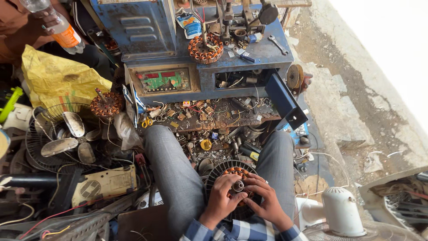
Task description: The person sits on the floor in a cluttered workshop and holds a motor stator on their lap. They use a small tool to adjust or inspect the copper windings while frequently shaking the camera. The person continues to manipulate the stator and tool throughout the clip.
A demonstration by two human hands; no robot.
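The motor [236, 185] rests in the lap between the knees: a round black finned housing with copper windings and a central shaft hub. Left hand [221, 196] curls closed over the left of the hub; right hand [266, 199] wraps the right side, fingers bent onto the windings. Judged heavy and rigid; the thin winding wire looks fragile, so grip is best taken on the housing rim or hub, not the copper. Left of the motor, a fan cage [58, 136] with metal blades. Beyond the motor, a cluttered shelf [209, 116] of small parts. Further beyond, a blue bench [263, 51] carries a second wound stator [205, 49]. Far left of the bench, another person's hand holds a bottle [58, 24]
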